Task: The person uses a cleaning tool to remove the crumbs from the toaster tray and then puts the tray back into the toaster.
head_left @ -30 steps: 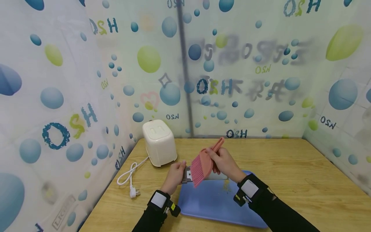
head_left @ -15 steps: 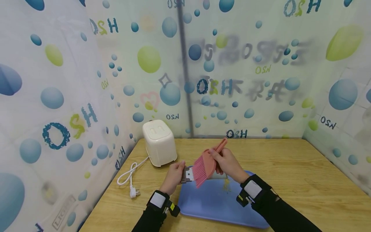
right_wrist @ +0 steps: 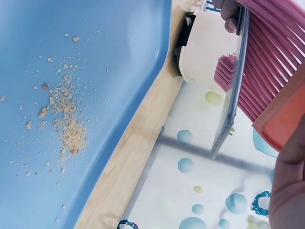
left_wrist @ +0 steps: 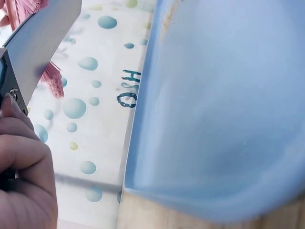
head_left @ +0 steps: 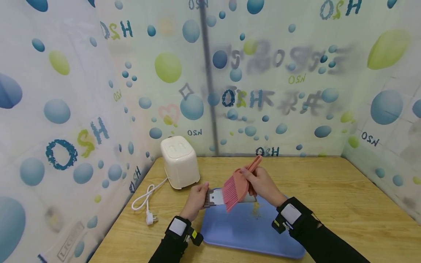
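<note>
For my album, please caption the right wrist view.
Crumbs on a blue tray; right hand holding a pink hand brush by a thin flat plate.

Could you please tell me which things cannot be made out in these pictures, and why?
Head view: the middle of the flat grey metal plate, hidden behind the pink bristled plastic brush.
Head view: part of the blue rectangular plastic tray's right side, behind the black-sleeved right arm.
Head view: single tan crumbs, too small to count.
Left wrist view: the brush's handle, cut off by the picture edge.
</note>
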A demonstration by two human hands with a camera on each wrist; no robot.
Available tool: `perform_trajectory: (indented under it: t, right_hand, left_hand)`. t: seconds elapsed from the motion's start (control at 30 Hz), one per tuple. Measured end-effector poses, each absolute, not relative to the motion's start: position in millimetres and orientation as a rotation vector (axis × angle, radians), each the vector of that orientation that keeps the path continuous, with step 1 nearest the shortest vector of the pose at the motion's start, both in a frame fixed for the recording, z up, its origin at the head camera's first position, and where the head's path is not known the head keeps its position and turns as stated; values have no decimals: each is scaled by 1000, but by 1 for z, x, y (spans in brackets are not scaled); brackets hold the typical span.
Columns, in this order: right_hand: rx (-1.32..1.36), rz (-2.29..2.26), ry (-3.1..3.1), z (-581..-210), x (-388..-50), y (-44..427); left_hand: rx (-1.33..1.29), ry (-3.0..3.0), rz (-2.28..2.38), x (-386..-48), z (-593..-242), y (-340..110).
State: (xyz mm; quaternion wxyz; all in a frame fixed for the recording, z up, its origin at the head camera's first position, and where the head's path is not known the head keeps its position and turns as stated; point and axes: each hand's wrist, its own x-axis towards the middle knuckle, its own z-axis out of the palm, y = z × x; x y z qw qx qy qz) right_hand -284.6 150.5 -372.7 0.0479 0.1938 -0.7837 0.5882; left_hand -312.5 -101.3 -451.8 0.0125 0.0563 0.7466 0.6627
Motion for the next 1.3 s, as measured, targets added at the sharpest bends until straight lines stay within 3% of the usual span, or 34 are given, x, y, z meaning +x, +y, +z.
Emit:
perform_trajectory:
  t: [1.3]
  right_hand:
    - [588,1715,-2379,-369,-282,165]
  left_hand:
    - [183,2347,2052,-310,-449,-103]
